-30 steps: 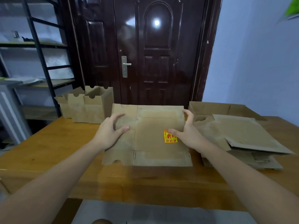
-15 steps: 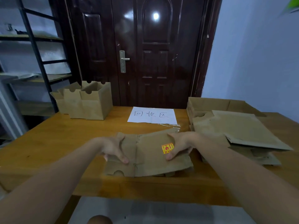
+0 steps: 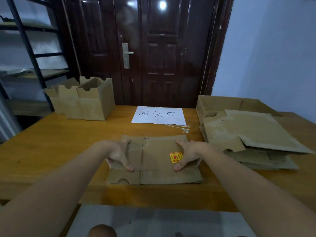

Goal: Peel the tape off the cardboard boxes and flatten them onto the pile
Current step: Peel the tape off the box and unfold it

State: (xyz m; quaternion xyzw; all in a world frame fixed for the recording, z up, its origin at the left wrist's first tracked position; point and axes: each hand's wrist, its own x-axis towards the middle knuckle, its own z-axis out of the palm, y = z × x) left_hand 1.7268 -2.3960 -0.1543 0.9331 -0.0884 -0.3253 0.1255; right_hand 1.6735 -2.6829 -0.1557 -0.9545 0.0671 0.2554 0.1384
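The wooden table (image 3: 51, 142) runs out of frame at 9 and 3 o'clock. At 2 o'clock the pile of flattened cardboard (image 3: 253, 134) hides most of an open box beneath and behind it. At 10 o'clock stand 3 upright boxes (image 3: 82, 100), overlapping so their rear walls cannot be made out. Near the table's 6 o'clock edge lies the flattened box (image 3: 153, 161), long axis running 9 to 3 o'clock, its red-yellow sticker (image 3: 176, 157) partly covered. Half a second ago it was bowed upward; now it lies flatter. The left hand (image 3: 119, 153) and right hand (image 3: 188, 154) each grip a side edge, thumbs on top, fingers hidden underneath.
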